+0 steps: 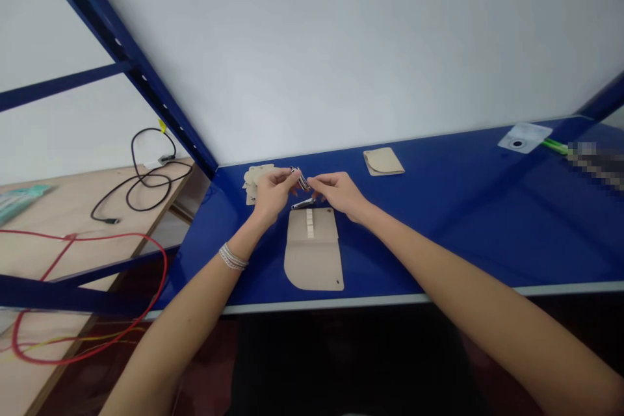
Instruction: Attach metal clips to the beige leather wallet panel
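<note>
Above the open beige case, both of my hands meet around a few small shiny metal tools [303,180], too small to name surely. My left hand [273,194] closes its thumb and fingers on them. From the other side my right hand [340,194] pinches at their right end. Just below the fingers, a silver nail clipper [304,203] lies by the top edge of the case. The beige case [313,265] lies flat and unfolded, with a pale elastic strip [310,223] down its upper half.
Beige flat pieces [257,175] are piled behind my left hand. A folded beige case [384,161] lies further back on the blue table [439,221]. At far right are a clear packet [524,138] and something pixelated. A black cable [141,175] coils on the wooden table at left.
</note>
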Demonstrator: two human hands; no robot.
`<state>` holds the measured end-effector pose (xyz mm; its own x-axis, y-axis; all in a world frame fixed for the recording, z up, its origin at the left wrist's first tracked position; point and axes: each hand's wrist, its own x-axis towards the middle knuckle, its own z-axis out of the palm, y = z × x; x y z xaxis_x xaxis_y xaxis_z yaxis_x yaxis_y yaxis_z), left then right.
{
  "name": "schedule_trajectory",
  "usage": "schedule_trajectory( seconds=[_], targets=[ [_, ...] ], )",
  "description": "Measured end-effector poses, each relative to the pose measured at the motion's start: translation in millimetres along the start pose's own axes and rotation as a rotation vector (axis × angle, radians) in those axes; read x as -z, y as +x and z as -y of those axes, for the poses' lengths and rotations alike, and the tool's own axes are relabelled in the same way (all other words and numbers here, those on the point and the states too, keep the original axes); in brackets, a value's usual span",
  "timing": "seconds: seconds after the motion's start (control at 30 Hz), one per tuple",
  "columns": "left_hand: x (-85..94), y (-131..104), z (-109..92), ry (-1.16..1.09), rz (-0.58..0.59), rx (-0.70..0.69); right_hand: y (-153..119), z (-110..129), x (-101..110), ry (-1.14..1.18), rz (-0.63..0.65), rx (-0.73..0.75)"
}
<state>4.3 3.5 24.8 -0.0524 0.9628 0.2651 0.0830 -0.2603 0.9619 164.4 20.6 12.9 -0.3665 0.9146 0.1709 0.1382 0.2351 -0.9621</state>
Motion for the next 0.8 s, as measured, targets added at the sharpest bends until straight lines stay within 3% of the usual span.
schedule_trajectory(
  seconds=[0.37, 0.8],
  targets=[
    [-2.7, -1.1, -2.7, 0.06, 0.002, -0.047, -2.5, -0.2, -2.6, -0.071, -0.023, 0.113],
    [-1.3, -0.2, -0.9, -0.092, 0.012, 0.104, -0.4, -0.1, -2.1, -0.037, -0.088, 0.034]
  ],
)
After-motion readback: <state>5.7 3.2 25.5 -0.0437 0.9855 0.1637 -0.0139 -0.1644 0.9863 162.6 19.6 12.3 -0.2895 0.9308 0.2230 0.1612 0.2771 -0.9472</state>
